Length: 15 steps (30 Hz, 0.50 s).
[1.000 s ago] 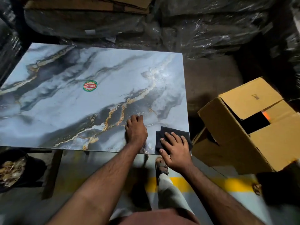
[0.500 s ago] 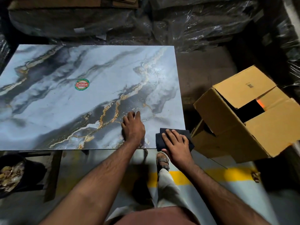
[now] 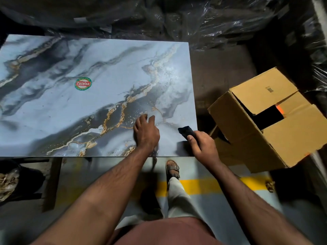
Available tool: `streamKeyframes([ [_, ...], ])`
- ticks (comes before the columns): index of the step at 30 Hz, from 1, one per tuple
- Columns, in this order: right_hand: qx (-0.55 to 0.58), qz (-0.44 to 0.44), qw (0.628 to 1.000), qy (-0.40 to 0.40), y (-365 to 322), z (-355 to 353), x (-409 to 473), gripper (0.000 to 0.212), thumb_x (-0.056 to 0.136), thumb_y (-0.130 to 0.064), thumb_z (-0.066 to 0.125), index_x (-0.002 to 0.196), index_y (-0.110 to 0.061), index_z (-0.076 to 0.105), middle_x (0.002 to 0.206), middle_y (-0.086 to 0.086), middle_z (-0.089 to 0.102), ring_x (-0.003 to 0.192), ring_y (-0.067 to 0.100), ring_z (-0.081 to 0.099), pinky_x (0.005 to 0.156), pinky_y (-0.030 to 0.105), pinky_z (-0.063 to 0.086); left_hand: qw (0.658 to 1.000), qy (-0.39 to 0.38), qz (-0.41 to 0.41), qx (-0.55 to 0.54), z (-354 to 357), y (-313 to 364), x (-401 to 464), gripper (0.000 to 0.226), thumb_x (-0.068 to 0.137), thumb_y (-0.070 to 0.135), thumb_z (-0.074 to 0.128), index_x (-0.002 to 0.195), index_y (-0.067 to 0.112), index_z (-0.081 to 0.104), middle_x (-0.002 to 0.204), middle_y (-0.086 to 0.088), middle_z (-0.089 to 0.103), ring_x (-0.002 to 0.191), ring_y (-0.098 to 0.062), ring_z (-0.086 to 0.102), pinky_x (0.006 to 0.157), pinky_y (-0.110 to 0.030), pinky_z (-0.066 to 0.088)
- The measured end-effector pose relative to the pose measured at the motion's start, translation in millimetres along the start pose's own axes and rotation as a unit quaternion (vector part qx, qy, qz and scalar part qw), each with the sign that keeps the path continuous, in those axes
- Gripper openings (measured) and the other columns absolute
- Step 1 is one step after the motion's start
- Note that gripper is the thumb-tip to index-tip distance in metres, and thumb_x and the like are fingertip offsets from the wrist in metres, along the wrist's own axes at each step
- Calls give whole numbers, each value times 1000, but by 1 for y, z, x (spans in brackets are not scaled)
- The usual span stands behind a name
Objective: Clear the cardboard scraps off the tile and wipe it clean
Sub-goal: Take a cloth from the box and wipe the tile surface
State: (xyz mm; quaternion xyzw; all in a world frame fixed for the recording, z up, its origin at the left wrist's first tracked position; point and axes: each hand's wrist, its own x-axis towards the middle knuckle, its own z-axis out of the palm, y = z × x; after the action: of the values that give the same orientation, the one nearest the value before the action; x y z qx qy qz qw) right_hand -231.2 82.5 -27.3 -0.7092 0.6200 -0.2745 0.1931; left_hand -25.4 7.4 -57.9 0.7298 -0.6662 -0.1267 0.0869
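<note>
A large marble-patterned tile (image 3: 74,110) with grey, white and gold veins lies flat in front of me, a round red and green sticker (image 3: 83,83) on it. No cardboard scraps show on its surface. My left hand (image 3: 146,131) rests on the tile near its front right part, fingers loosely bent. My right hand (image 3: 203,145) grips a dark cloth (image 3: 185,131) over the tile's front right corner; the cloth sticks out past my thumb, lifted off the surface.
An open cardboard box (image 3: 265,129) lies tilted on the floor right of the tile. Plastic-wrapped stacks (image 3: 177,18) fill the back. A dark bin with scraps (image 3: 8,181) sits at lower left. My sandalled foot (image 3: 173,169) stands on the floor by a yellow line (image 3: 200,186).
My right hand has closed around the cloth and lifted it off the tile; before, it lay flat on the cloth. My left hand stays on the tile.
</note>
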Motion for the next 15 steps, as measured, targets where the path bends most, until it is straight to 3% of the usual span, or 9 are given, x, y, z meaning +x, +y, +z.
streamKeyframes([
  [2, -35, -63, 997, -29, 3, 4, 0, 26, 94, -30, 48, 108, -16, 66, 105, 0, 69, 99, 21, 62, 81, 34, 46, 999, -3, 44, 5, 3, 2, 4, 38, 88, 16, 52, 125, 25, 55, 141, -9, 42, 129, -29, 36, 108, -43, 31],
  [4, -88, -111, 987, -71, 6, 23, -14, 32, 91, -28, 48, 113, -14, 67, 123, 5, 67, 116, 26, 61, 96, 45, 48, 998, -15, 58, 9, 4, 4, 12, 38, 90, 20, 53, 127, 29, 52, 148, -11, 36, 138, -31, 29, 114, -46, 25],
  [7, -121, -90, 982, -117, 15, 50, -35, 44, 82, -25, 42, 113, -10, 68, 137, 9, 59, 130, 31, 52, 111, 52, 35, 995, -86, 43, 6, 0, 8, 31, 54, 96, 33, 52, 146, 38, 32, 162, -12, 7, 149, -36, 2, 118, -54, 6],
  [9, -78, -60, 988, -122, 21, 58, -25, 42, 76, -17, 44, 110, -8, 67, 138, 10, 58, 134, 30, 48, 115, 48, 26, 987, -153, 38, 26, -8, 9, 46, 65, 97, 41, 51, 152, 39, 16, 163, -11, -8, 148, -38, -9, 115, -60, 0],
  [12, -52, -22, 992, -117, 30, 58, 17, 43, 71, 3, 58, 112, -8, 64, 141, 12, 55, 137, 30, 44, 120, 39, 17, 976, -213, 36, 42, -17, 13, 61, 76, 95, 44, 55, 153, 40, 7, 162, -8, -15, 148, -39, -11, 112, -66, 4],
  [15, -54, -8, 993, -100, 29, 53, 70, 52, 77, 6, 64, 127, -6, 62, 143, 16, 52, 136, 34, 45, 117, 44, 21, 971, -228, 26, 60, -22, 17, 64, 79, 94, 45, 57, 153, 41, 4, 162, -7, -16, 148, -40, -12, 112, -67, 7],
])
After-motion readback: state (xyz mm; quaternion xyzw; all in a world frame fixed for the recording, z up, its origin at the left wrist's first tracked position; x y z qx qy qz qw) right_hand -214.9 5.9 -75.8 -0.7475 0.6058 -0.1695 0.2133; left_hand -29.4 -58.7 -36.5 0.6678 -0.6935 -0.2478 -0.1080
